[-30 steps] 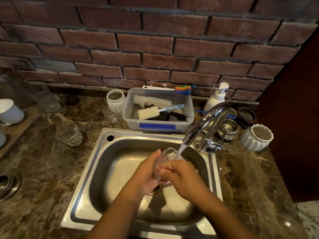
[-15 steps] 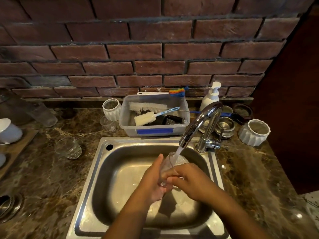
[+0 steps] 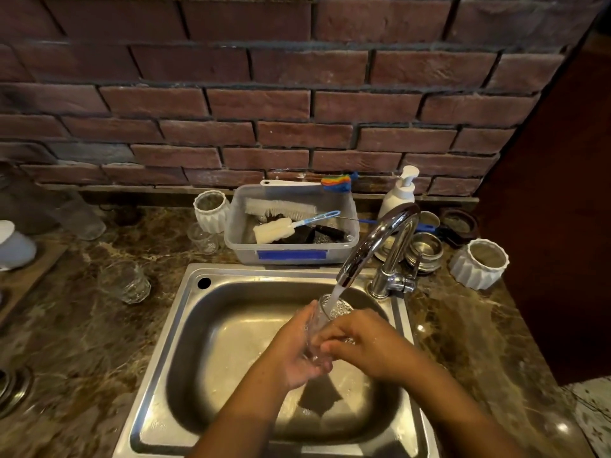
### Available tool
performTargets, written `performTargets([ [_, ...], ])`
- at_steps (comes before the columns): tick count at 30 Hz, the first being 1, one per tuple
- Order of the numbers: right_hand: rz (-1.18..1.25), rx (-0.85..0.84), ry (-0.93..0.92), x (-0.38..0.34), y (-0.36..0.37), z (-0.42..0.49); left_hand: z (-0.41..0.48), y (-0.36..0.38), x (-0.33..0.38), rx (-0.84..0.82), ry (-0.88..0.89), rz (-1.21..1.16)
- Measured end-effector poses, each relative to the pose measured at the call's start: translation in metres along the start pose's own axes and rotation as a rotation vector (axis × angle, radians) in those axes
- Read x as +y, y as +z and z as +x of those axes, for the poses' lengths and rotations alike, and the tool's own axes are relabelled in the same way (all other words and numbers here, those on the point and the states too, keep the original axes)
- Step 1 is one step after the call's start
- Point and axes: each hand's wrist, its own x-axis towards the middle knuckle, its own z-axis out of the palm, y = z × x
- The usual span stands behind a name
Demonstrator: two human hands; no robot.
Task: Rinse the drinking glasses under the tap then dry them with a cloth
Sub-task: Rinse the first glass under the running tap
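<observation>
Saw a clear glass [image 3: 125,281] standing on the counter [image 3: 82,342], left of the sink [image 3: 185,312]. Saw a plastic tub [image 3: 291,252] of brushes just behind the sink. Held a drinking glass [image 3: 330,309] over the sink, tipped, with its mouth up toward the tap [image 3: 377,239]. Wrapped the left hand [image 3: 297,352] round its lower part, fingers curled on it. Gripped the same glass with the right hand [image 3: 370,345], fingers bent round its side. Let water [image 3: 337,290] run from the tap into the glass, above the sink's right half. Saw a white ribbed pot [image 3: 479,264] right of the sink.
</observation>
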Motion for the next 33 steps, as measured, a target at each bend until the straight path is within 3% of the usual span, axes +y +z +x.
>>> performTargets([
  [2,-0.013,0.022,-0.018,-0.001,0.002,0.001,-0.001,0.0,0.002,-0.019,0.002,-0.083],
  [4,0.026,0.175,0.053,-0.007,0.013,0.005,0.005,0.007,-0.007,0.09,0.208,-0.116],
  [6,0.211,0.344,0.18,-0.013,0.025,0.011,0.006,0.014,-0.017,0.256,0.513,0.001],
  [8,0.322,0.371,0.213,-0.013,0.031,0.013,0.004,0.015,-0.022,0.315,0.632,0.049],
  [9,0.286,0.327,0.164,-0.013,0.029,0.013,0.003,0.013,-0.018,0.295,0.578,0.037],
  [13,0.048,0.122,0.011,-0.005,0.014,0.007,-0.005,-0.004,0.01,0.053,0.063,-0.011],
  [15,0.04,0.129,-0.045,-0.005,0.011,0.008,-0.005,-0.002,0.016,0.054,0.017,-0.046],
  [17,0.121,0.259,-0.011,-0.009,0.017,0.012,-0.001,0.004,0.009,0.141,0.238,-0.065],
  [20,0.381,0.505,0.208,-0.013,0.028,0.02,0.002,0.011,-0.007,0.257,0.733,0.204],
  [21,0.425,0.517,0.218,-0.012,0.028,0.021,0.003,0.011,-0.009,0.26,0.754,0.214],
  [23,0.398,0.417,0.134,-0.008,0.023,0.018,0.0,0.01,-0.001,0.235,0.548,0.137],
  [26,0.315,0.187,-0.005,0.0,0.012,0.01,-0.012,0.0,0.014,0.024,0.081,0.026],
  [28,0.332,0.121,-0.027,0.005,0.007,0.009,-0.017,-0.002,0.021,-0.063,0.017,-0.018],
  [30,0.354,0.193,-0.017,0.006,0.008,0.013,-0.016,0.005,0.018,-0.011,0.163,-0.047],
  [33,0.372,0.373,0.034,0.0,0.017,0.021,-0.013,0.016,0.007,0.141,0.608,0.173],
])
